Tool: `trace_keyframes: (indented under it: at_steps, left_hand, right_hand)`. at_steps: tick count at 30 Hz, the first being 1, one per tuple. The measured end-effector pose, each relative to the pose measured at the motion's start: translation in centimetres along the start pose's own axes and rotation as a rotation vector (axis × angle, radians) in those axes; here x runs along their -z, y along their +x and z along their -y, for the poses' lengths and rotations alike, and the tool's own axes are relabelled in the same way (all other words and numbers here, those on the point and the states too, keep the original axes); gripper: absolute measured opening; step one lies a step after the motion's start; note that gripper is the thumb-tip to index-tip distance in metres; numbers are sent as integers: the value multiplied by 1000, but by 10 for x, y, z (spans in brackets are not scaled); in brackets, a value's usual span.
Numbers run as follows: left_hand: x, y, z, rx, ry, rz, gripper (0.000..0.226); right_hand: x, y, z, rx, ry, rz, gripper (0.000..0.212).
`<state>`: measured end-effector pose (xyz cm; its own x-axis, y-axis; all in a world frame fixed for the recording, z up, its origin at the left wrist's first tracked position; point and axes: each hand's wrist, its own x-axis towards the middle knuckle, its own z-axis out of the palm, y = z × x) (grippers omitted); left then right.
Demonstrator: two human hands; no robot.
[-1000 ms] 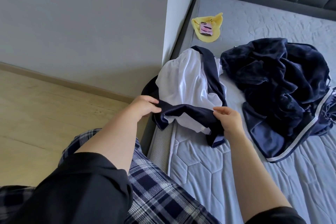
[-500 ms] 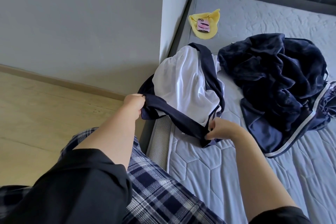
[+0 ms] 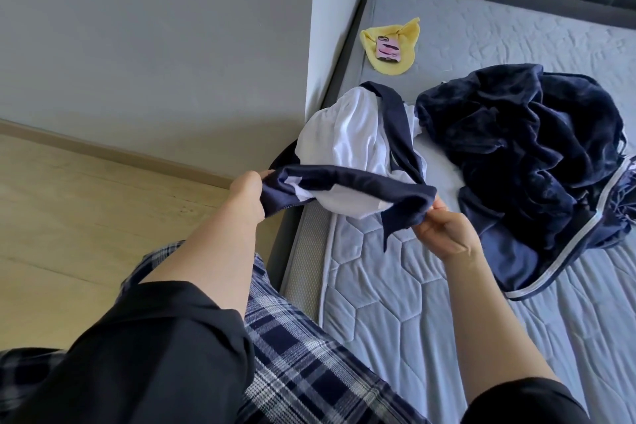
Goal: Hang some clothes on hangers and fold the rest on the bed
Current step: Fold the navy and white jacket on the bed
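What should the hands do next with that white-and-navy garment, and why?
Probably lift the garment and spread it flat on the bed: the left hand and right hand each grip its navy band, but it lies bunched at the edge.

The garment [image 3: 347, 134] in front of you is white with navy bands, and the heap [image 3: 523, 148] beside it is deep navy edged with a white stripe. The bed [image 3: 395, 313] is pale grey-blue, quilted in hexagons, with a yellow cloth [image 3: 406, 45] and a pink phone [image 3: 388, 49] on it. Your trousers [image 3: 292, 354] are navy-and-white plaid and your sleeves [image 3: 155, 354] black.
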<state>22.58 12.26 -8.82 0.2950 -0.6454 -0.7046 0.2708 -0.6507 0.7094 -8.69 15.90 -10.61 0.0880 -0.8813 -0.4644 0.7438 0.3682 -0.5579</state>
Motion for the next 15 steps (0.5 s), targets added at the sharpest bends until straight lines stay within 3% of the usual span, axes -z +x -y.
trace_keyframes:
  at_steps: [2,4,6,8,11,13,15]
  left_hand:
    - [3,4,4,-106,369,-191,28]
    - [1,6,12,-429,716,-323,26]
    - [-8,-1,19,-722,719,-211,28]
    - [-23,-12,23,-879,744,0,26]
    - [-46,-32,33,-986,923,334,33]
    - [-54,-40,40,-1031,960,376,21]
    - [-57,-39,40,-1089,979,270,7]
  right_hand:
    - [-4,2,-5,-13,58,2,59]
    - [-6,7,-7,-23,133,15,90]
    - [-15,10,-8,-10,165,13,106]
    - [-30,9,-9,-3,182,43,98]
    - [-52,5,-11,-47,-4,27,48]
    - [-63,6,-11,-61,-186,49,48]
    - [-73,5,-9,-7,-351,57,46]
